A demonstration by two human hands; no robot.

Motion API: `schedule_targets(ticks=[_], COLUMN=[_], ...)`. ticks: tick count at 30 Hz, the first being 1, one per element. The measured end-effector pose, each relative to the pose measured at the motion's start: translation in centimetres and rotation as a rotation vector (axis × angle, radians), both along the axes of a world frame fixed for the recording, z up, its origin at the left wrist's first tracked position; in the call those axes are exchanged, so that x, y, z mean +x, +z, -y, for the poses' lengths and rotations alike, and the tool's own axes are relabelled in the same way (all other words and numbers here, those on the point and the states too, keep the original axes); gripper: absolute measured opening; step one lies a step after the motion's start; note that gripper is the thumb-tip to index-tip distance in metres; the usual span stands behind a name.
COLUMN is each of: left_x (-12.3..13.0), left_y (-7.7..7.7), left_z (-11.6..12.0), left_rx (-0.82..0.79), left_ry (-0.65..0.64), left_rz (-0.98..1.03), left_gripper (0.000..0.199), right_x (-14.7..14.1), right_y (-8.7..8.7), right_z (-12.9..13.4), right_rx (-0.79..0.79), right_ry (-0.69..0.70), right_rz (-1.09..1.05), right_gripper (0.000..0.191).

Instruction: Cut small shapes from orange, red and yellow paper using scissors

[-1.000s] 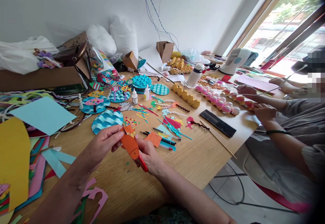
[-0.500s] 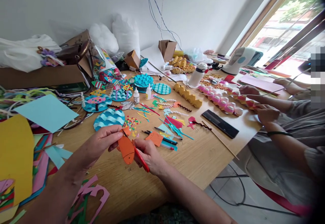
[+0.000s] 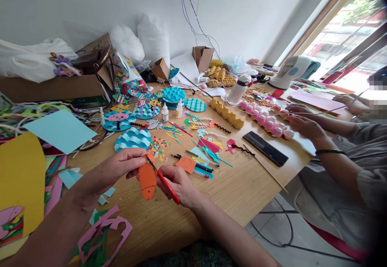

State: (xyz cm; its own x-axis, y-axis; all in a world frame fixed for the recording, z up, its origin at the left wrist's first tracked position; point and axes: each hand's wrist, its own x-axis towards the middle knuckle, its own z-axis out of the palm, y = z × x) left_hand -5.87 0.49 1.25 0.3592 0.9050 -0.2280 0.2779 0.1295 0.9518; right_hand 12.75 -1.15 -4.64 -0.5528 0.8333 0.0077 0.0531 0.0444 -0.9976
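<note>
- Yellow paper (image 3: 28, 178) lies at my far left, by a light blue paper (image 3: 60, 132).
- My left hand (image 3: 130, 163) pinches the top of an orange paper fish (image 3: 147, 184). The fish hangs over the table (image 3: 217, 198), head down, between my hands.
- My right hand (image 3: 179, 186) grips red scissors (image 3: 169, 188), with the blades at the fish's top end.
- Then comes a black phone (image 3: 265, 149).
- Another person's hand (image 3: 310, 130) is farther right.

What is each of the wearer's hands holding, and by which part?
The left hand pinches the orange paper fish at the end away from its drawn eye; the right hand holds the red-handled scissors by the handles.
</note>
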Motion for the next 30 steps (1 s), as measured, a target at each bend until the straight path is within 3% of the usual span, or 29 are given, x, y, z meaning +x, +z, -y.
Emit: schedule_targets(ticks=[18,26,30], left_x=[-1.1,-1.7,-2.4], left_y=[0.1,1.0,0.9], left_z=[-0.4,-0.3,-0.1], left_rx=[-0.044,-0.117,0.019], left_ry=[-0.095,-0.176,-0.033], left_rz=[-0.049,-0.124,-0.146], left_gripper=[0.025,0.026,0.025], right_x=[0.2,0.3,0.3], right_y=[0.3,-0.2,-0.4], right_z=[0.0,-0.1,-0.2], right_rx=[-0.012,0.046,0.076], right_ry=[0.078,0.140,0.168], right_rz=[0.017,0.037,0.049], right_gripper=[0.049,0.043,0.042])
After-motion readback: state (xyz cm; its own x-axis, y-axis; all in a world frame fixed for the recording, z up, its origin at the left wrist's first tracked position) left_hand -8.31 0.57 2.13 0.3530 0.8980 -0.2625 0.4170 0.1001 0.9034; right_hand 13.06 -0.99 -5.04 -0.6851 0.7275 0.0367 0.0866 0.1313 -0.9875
